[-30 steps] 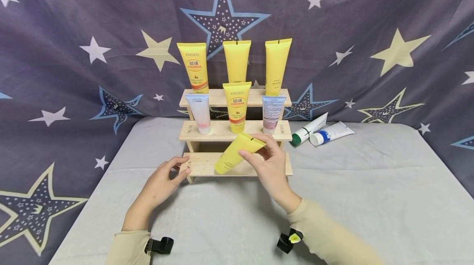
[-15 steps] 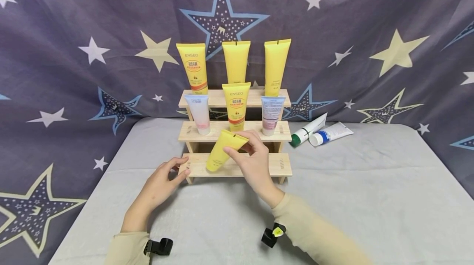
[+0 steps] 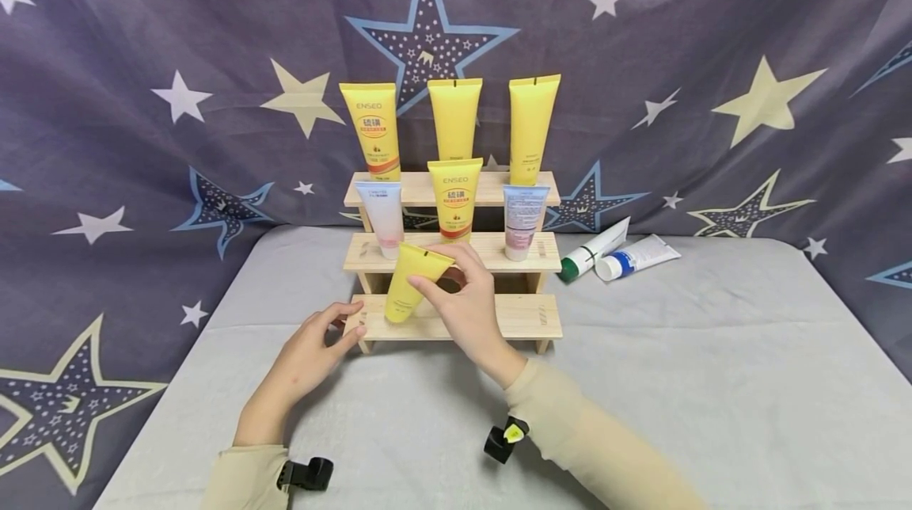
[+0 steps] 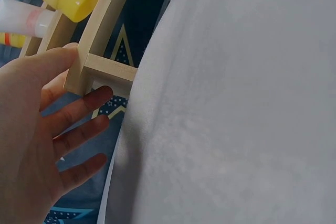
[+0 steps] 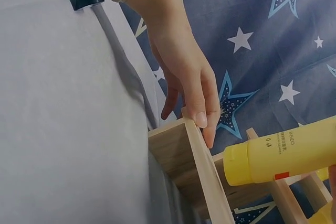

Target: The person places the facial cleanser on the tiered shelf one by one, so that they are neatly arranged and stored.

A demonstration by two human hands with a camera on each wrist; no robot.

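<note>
In the head view my right hand [image 3: 470, 308] pinches a yellow squeeze tube [image 3: 403, 292] near its crimped end. The tube leans, yellow cap down, close over the left part of the lowest step of a three-step wooden display stand [image 3: 523, 318]. My left hand [image 3: 306, 355] holds the left end of that step between thumb and forefinger; the left wrist view shows its other fingers [image 4: 81, 140] spread beside the wood. On the middle step stand a pink-and-white tube [image 3: 382, 217], a yellow tube [image 3: 456, 197] and a purple-pink tube [image 3: 525, 218].
Three yellow tubes [image 3: 374, 130] stand on the top step. Right of the stand, a white tube with a green cap [image 3: 594, 249] and a white-and-blue tube [image 3: 641, 255] lie on the grey cloth [image 3: 698, 383]. A star-patterned curtain [image 3: 235, 35] hangs behind.
My right hand has carried the yellow tube leftward along the lowest step, and the tube has tilted more upright. My left hand has stayed at the step's left end.
</note>
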